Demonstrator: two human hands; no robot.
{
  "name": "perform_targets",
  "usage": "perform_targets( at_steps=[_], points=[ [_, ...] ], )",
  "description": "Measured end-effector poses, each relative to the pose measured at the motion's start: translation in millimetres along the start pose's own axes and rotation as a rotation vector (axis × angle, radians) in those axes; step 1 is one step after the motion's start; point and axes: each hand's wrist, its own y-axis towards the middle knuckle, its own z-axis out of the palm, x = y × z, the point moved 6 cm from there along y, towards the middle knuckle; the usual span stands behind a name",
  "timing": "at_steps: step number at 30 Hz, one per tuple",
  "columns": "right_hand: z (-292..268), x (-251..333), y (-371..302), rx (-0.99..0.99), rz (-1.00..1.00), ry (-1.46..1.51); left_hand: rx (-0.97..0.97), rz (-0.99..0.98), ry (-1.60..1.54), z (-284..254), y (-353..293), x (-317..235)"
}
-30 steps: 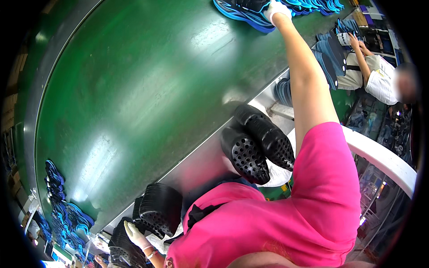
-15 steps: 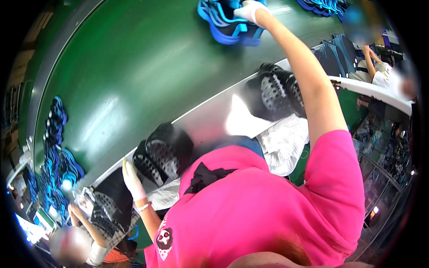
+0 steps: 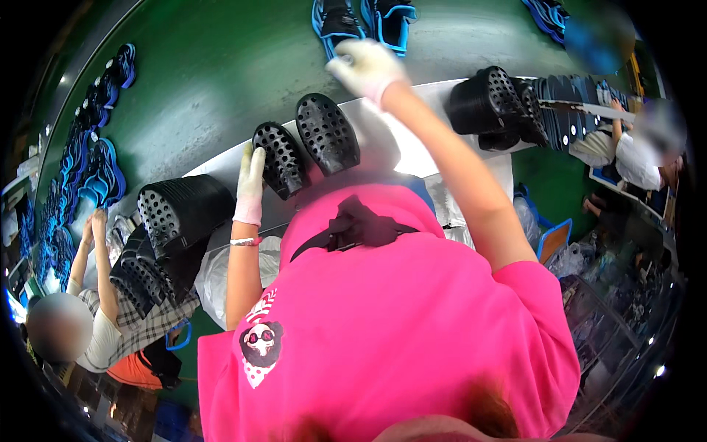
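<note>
My right hand, in a pale glove, is at the near end of two blue-and-black shoe uppers on the far part of the green table. It overlaps the left upper; motion blur hides whether its fingers grip anything. My left hand, also gloved, is open with straight fingers, lying along the left side of a black perforated shoe-shaped form. A second perforated form stands just right of that one. Both are at the table's near edge, in front of my body.
More black perforated forms are stacked at the left edge and the right edge. Blue uppers lie along the table's left side. Co-workers sit to the left and right. White plastic bags hang below the edge.
My right hand has drawn nearer from the far part of the table. The bunched blue uppers it held now show as two uppers side by side. The whole view has shifted.
</note>
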Motion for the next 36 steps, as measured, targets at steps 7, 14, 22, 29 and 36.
perform_targets(
  at_steps=[7, 14, 22, 29, 36],
  points=[
    [60.5, 34.1, -79.8, -0.017, -0.091, 0.260, 0.158, -0.102, -0.110, 31.0, 12.4, 27.0],
    [20.8, -10.9, -111.2, -0.072, 0.005, 0.280, 0.312, 0.069, 0.219, 85.2, 21.0, 18.5],
    [18.1, -18.6, -118.5, -0.175, -0.002, 0.257, 0.418, 0.929, 1.051, 116.7, -60.5, -68.3],
    [20.0, -28.1, -133.2, -0.334, 0.085, 0.140, 0.538, 1.016, 1.292, 133.4, -69.9, -57.7],
    [13.4, -19.6, -127.8, -0.292, 0.051, 0.143, 0.578, 1.024, 1.238, 136.2, -65.4, -65.1]
  ],
)
